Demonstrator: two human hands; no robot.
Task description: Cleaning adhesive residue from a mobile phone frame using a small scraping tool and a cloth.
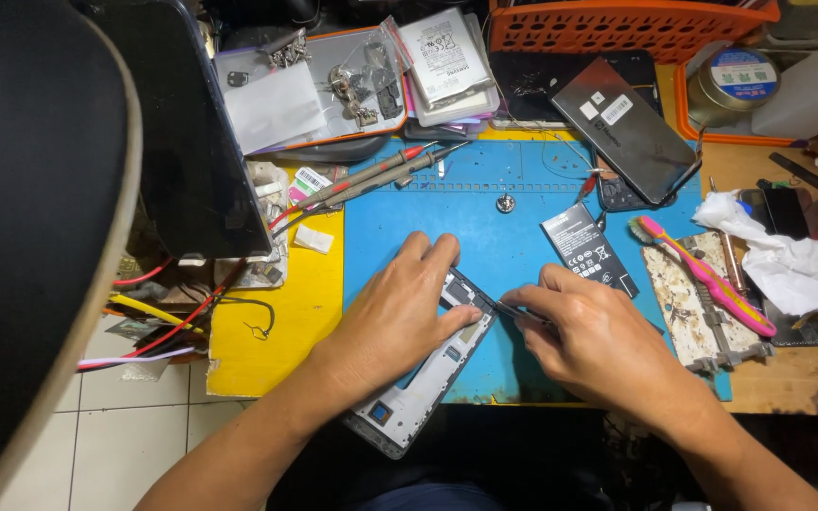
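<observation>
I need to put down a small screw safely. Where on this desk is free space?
The blue mat is bare between the probes and the battery, around one small round part. The yellow sheet left of the left hand is also free. The back edge and right side are crowded.

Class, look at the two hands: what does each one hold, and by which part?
Left hand pins the opened phone at its upper end. Right hand pinches a thin tool at its rear.
</observation>
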